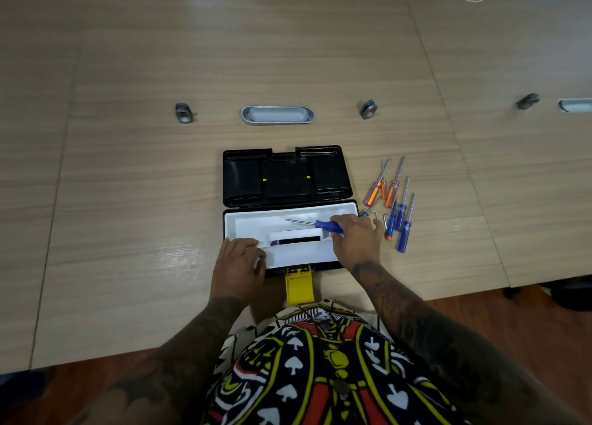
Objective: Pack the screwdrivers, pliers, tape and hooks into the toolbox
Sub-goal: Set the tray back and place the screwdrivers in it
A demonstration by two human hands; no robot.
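A black toolbox (288, 174) lies open on the wooden table, its lid folded back and a white inner tray (256, 222) showing. My right hand (355, 238) grips a blue-handled screwdriver (326, 226) over the tray, its shaft pointing left. On the tray's front left corner rests my left hand (240, 261), fingers bent over the edge. To the right of the box lie several orange-handled screwdrivers (392, 194) and blue-handled screwdrivers (402, 229), with metal hooks (373, 213) among them. Pliers and tape are not in view.
A yellow latch (299, 285) hangs off the toolbox's front edge, over the table edge. A grey cable grommet tray (278, 115) and dark round fittings (183, 113) sit farther back on the table. Wooden floor shows at lower right.
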